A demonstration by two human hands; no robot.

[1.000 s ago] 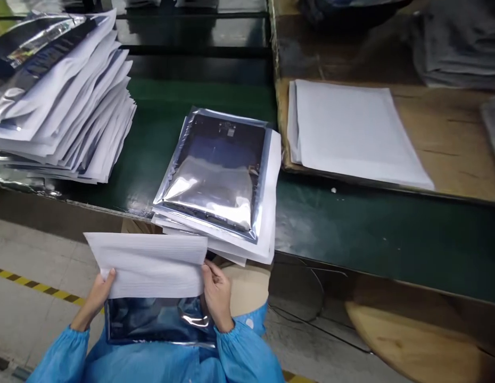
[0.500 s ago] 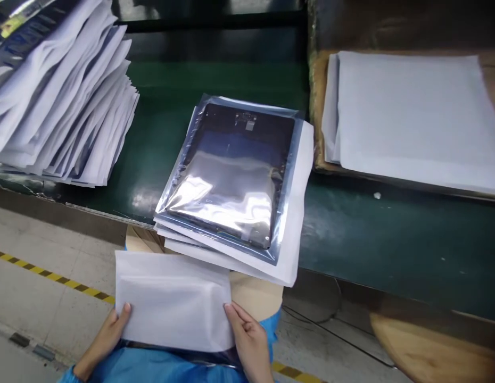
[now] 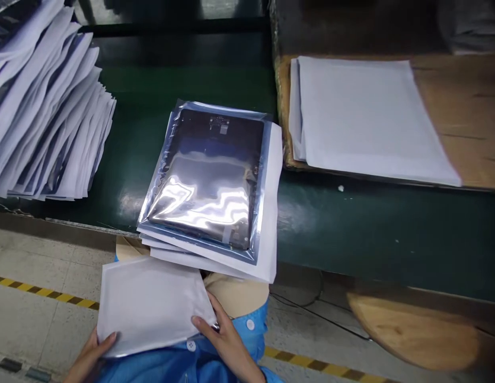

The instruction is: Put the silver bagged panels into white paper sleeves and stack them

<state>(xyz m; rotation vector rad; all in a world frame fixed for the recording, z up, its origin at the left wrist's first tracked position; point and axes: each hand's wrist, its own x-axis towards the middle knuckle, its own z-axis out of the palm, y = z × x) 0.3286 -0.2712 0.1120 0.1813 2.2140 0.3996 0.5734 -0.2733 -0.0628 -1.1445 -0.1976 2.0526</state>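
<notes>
Between my two hands, low over my lap, is a flat white pouch point(image 3: 151, 308). My left hand point(image 3: 93, 348) grips its lower left corner, thumb on top. My right hand point(image 3: 221, 332) pinches the right edge near the lower corner, where a dark shiny edge peeks out under the fingers. Just beyond, a dark flat panel point(image 3: 215, 165) lies in a clear shiny bag on several white pouches point(image 3: 269, 213), which overhang the front edge of the green bench point(image 3: 331, 234). What is inside the held pouch is hidden.
A tall leaning stack of white pouches point(image 3: 59, 117) stands at the left of the bench. At the right, white sheets or pouches point(image 3: 363, 117) lie on a brown cardboard surface point(image 3: 463, 117). Below the bench are a round wooden seat point(image 3: 415, 330) and a black cable point(image 3: 327, 319).
The held pouch has tilted, its right side turned upward, and my right hand has shifted along its edge. A dark strip under the pouch is now mostly covered. The view has swung rightward.
</notes>
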